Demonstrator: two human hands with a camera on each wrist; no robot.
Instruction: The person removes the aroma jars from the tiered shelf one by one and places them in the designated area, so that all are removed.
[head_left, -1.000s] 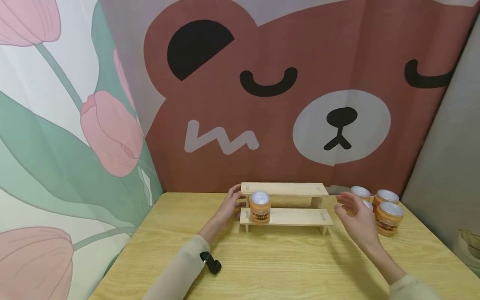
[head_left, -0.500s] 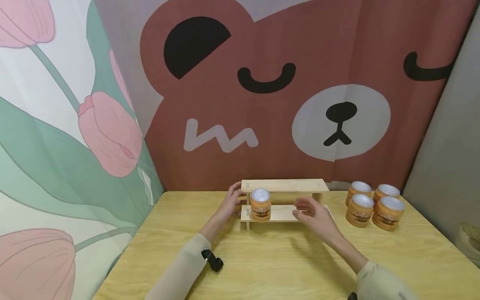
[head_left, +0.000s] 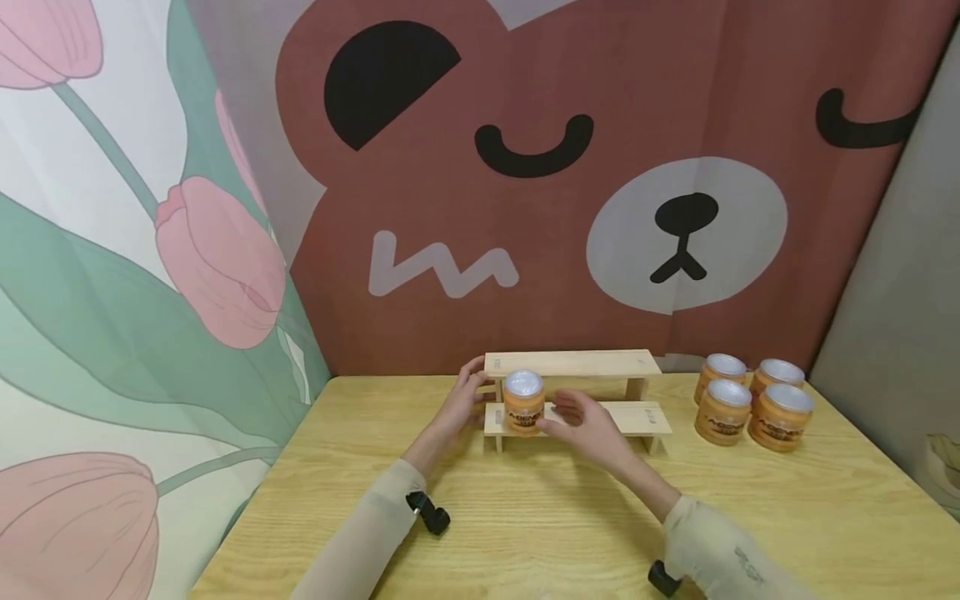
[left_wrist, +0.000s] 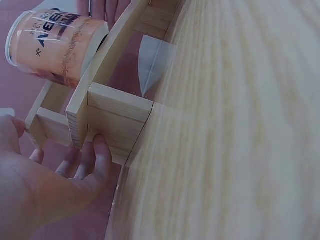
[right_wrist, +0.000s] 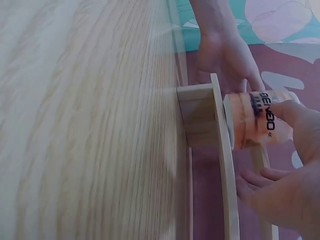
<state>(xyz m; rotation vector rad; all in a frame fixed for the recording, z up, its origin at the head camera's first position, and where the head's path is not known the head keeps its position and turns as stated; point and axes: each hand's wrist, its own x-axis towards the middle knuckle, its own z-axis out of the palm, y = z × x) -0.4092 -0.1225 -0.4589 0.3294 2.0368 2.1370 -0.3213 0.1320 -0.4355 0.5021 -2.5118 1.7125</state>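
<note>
A two-tier wooden shelf (head_left: 573,364) stands at the back of the table, and an orange jar (head_left: 523,410) with a silvery lid sits upright at the left end of its lower board. My left hand (head_left: 453,412) rests against the shelf's left end; in the left wrist view its fingertips (left_wrist: 101,145) touch the end panel. Beside the jar's right side is my right hand (head_left: 592,432). In the right wrist view its thumb (right_wrist: 290,112) overlaps the jar (right_wrist: 247,117), while the other fingers stand spread apart from it.
Several matching orange jars (head_left: 782,417) are grouped on the right side of the wooden table (head_left: 480,542). Behind the table hangs a curtain (head_left: 427,333) with a bear print, and a tulip-print curtain (head_left: 225,258) runs along the left.
My right hand has moved left from beside the grouped jars, across the shelf front, to the jar on the lower board. My left hand stays at the shelf's left end.
</note>
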